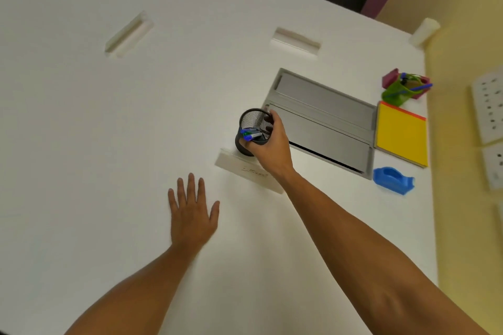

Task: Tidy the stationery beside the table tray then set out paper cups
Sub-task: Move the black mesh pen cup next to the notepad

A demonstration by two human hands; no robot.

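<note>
A black mesh pen cup (251, 124) holding blue and green markers (250, 134) stands tilted at the left end of the grey table tray (326, 106). My right hand (272, 144) grips the cup, fingers inside the rim and thumb outside. Just below it, the cup's base overlaps a white name-card stand (245, 173). My left hand (192, 212) rests flat on the white table (109, 144), fingers spread, holding nothing. A stack of white paper cups (423, 31) lies at the table's far right corner.
Right of the tray lie a yellow and orange paper pad (401, 134), a blue tape dispenser (393, 179) and a green and magenta organiser (402, 87) with pens. Two more white card stands (128, 34) (296, 41) sit further back. Wall sockets (490, 106) are on the yellow wall.
</note>
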